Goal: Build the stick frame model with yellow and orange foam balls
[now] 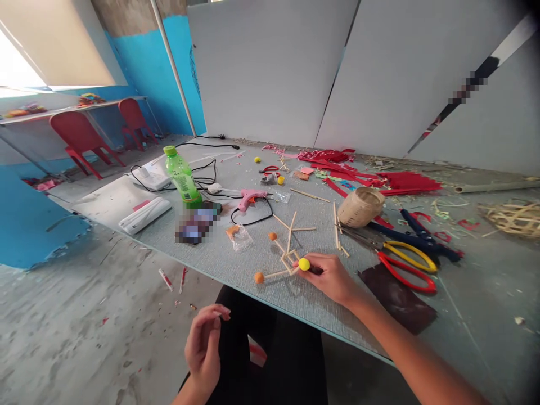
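Note:
My right hand [331,277] rests on the grey table [295,304] and pinches a small yellow ball [304,264] at one end of a stick figure [283,253] made of thin bamboo sticks. Two orange balls [259,277] sit on other stick ends. My left hand [205,344] hovers below the table's near edge over my lap, fingers loosely curled, thumb near the fingertips, with nothing visible in it.
A pink glue gun [250,197] with a black cord, a green bottle [182,176], a small woven basket [360,206], red-and-yellow scissors [407,264], blue pliers [415,233], loose sticks and red paper scraps [379,180] lie on the table. Red chairs [80,135] stand far left.

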The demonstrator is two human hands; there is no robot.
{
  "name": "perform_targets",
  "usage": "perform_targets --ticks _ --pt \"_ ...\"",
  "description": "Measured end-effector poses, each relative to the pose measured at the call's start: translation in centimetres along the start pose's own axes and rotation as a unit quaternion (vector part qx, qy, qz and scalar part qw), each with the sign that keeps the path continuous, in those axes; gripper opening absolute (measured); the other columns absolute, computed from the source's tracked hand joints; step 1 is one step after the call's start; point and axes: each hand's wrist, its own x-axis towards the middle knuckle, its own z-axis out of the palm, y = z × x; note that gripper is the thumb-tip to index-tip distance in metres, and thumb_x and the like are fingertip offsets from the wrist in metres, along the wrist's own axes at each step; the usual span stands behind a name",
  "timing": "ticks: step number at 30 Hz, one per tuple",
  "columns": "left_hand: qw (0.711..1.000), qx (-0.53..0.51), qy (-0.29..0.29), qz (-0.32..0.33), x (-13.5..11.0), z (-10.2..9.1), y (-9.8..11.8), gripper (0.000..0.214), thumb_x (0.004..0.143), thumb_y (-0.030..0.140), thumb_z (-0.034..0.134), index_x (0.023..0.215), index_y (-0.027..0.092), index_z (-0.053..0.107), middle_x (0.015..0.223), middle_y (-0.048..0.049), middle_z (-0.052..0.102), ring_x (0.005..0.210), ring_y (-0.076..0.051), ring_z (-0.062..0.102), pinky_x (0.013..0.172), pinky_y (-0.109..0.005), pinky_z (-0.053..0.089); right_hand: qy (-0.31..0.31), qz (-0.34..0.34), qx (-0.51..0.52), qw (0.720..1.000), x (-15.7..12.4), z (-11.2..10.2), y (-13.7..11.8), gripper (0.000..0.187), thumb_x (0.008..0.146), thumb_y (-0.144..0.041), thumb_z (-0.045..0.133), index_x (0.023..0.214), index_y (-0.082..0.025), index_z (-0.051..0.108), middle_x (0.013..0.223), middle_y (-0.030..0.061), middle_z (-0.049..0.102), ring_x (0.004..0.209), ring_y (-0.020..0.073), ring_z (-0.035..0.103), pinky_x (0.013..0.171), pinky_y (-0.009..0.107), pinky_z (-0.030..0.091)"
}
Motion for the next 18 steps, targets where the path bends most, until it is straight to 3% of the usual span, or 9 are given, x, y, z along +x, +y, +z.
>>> perform_targets --ticks 6,11,15,18 --pt "0.992 0.1 -0.059 -0.053 -4.0 -2.5 -1.5 0.015 0.102 0.018 0.054 0.107 0.022 0.068 0.096 -0.0054 0.07 0.072 -0.014 0.067 0.067 -0.024 0.059 -0.003 0.004 0.001 1.0 0.1 0.9 -0.2 0.03 0.097 -0.045 0.066 0.082 -0.021 0.077 0.073 0.0029 0.069 0.064 0.0164 0.06 0.059 0.027 0.047" --pt "0.984 0.129 -0.117 -0.016 -5.3 -3.0 -1.5 0.018 0.1 0.015 0.053 0.107 0.022 0.068 0.096 -0.0067 0.072 0.079 -0.018 0.072 0.069 -0.026 0.061 -0.016 0.028 -0.029 0.999 0.6 1.0 -0.7 0.032 0.094 -0.049 0.069 0.079 -0.021 0.074 0.071 0.001 0.067 0.062 0.0147 0.057 0.058 0.026 0.044" --pt "0.983 0.097 -0.153 0.003 -5.4 -2.7 -1.3 0.02 0.101 0.013 0.049 0.11 0.022 0.065 0.091 -0.0069 0.072 0.075 -0.018 0.071 0.071 -0.027 0.061 -0.06 0.095 -0.101 0.989 -1.3 -1.6 -2.3 0.026 0.09 -0.047 0.073 0.092 -0.022 0.078 0.072 -0.0003 0.07 0.06 0.0144 0.058 0.059 0.026 0.047" --pt "0.978 0.073 -0.195 -0.023 -5.7 -2.6 -1.6 0.021 0.103 0.013 0.043 0.109 0.022 0.061 0.087 -0.0064 0.073 0.074 -0.017 0.071 0.071 -0.026 0.059 -0.014 0.132 -0.179 0.975 -6.4 -4.6 -5.0 0.042 0.086 -0.047 0.076 0.122 -0.025 0.076 0.074 -0.001 0.073 0.049 0.0129 0.056 0.05 0.026 0.047"
